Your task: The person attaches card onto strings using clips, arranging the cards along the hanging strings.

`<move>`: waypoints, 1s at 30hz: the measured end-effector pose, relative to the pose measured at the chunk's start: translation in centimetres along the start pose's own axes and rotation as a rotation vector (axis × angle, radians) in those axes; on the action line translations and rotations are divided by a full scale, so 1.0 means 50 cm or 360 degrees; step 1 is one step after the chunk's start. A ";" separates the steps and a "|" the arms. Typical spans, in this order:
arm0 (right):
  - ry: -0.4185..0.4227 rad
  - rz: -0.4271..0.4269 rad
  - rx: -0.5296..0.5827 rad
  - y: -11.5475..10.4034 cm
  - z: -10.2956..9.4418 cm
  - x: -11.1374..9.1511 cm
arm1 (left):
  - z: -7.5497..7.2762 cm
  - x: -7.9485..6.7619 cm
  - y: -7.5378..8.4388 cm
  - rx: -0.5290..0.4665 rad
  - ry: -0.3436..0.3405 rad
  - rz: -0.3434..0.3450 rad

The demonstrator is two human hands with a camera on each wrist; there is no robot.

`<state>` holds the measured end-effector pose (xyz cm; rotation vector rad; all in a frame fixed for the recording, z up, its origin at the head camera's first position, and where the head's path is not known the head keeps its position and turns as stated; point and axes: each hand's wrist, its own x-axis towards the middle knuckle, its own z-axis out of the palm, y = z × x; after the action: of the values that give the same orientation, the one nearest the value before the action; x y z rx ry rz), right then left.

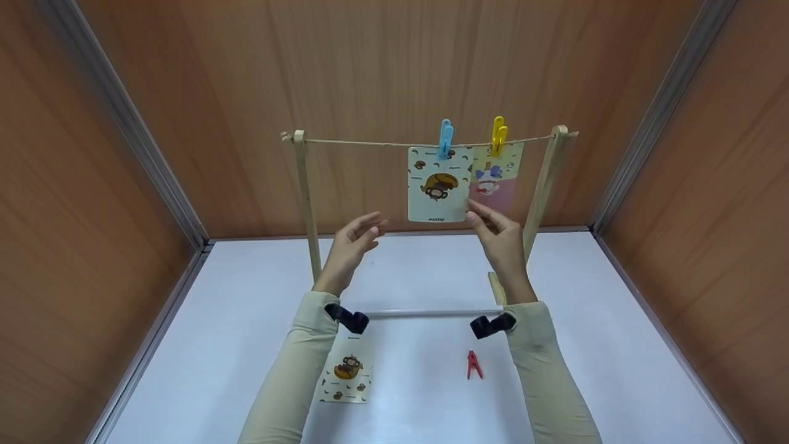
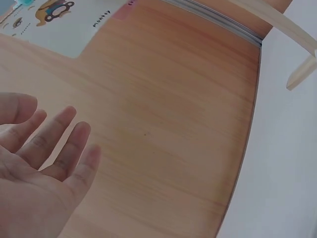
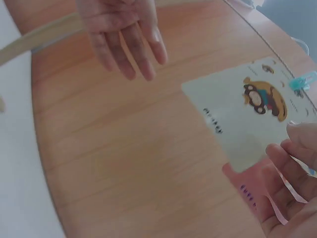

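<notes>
You have two cards up on the thin beige cord [image 1: 363, 143] strung across the upper middle of the frame: a pale rectangular card with rounded corners and a brown monkey print [image 1: 439, 185], pegged by a light-blue plastic clothespin [image 1: 445, 139], and to its right a yellow-and-pink card [image 1: 494, 176] under a yellow plastic clothespin [image 1: 498, 139]. What seems left is the second monkey-print card [image 1: 347, 370], flat at lower centre-left beside your left sleeve, with a small red plastic clothespin [image 1: 473, 365] lying unused at lower centre-right. Your right hand [image 1: 502, 240] is at the hanging monkey card's lower right edge, thumb and fingers loosely bent and slightly apart; no pinch shows, and you cannot tell whether the fingertips touch the card. Your left hand [image 1: 354, 245], left of centre, holds nothing, its fingers relaxed and spread. The hanging monkey card looks flat and uncreased, its right edge overlapping the front of the yellow-and-pink card. The clothespin grips its top edge right of the middle, the monkey curls against a yellow banana, small motifs dot the upper part, and "monkey" is lettered along the bottom.
</notes>
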<state>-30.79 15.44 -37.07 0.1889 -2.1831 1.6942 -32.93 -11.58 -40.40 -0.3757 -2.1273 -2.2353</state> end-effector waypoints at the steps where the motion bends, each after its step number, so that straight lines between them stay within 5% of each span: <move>1: -0.0001 0.0027 -0.0003 0.009 -0.001 -0.004 | -0.003 -0.003 -0.009 0.0014 0.0005 -0.0009; 14: -0.0039 0.0219 0.0021 0.115 -0.010 -0.043 | -0.059 -0.044 -0.123 0.0164 0.0049 -0.0195; 30: -0.0068 0.0426 -0.0037 0.227 -0.011 -0.108 | -0.111 -0.099 -0.219 0.0366 0.0071 -0.0356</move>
<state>-29.41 18.34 -49.21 -0.0783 -2.3451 1.8164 -31.03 -17.06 -52.27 -0.0812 -2.4768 -2.0425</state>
